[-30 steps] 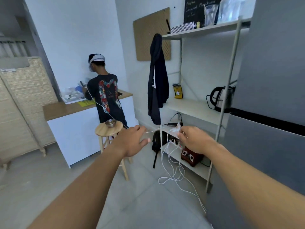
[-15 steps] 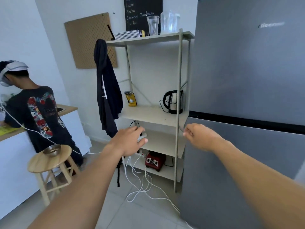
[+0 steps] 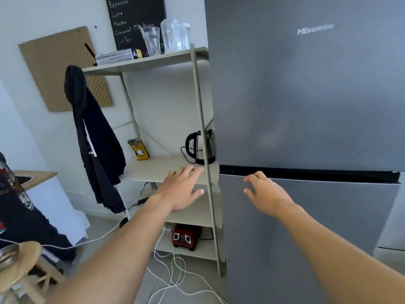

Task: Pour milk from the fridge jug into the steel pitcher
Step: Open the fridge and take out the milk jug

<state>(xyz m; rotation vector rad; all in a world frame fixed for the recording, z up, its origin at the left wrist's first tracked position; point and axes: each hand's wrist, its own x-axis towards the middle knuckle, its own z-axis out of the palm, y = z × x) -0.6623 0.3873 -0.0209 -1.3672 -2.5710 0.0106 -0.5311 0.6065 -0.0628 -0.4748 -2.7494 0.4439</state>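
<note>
Your left hand (image 3: 182, 189) is stretched forward with its fingers (image 3: 192, 172) spread and loose, holding nothing, in front of the middle shelf (image 3: 153, 170) near its right front post. Your right hand (image 3: 266, 194) is empty too, fingers lightly bent. It is just under the dark gap between the two doors of the grey fridge (image 3: 306, 95), at the top left corner of the lower door (image 3: 306, 233); whether it touches the door cannot be told. Both doors are closed, hiding the inside. A kettle (image 3: 198, 148) stands at the shelf's right end.
</note>
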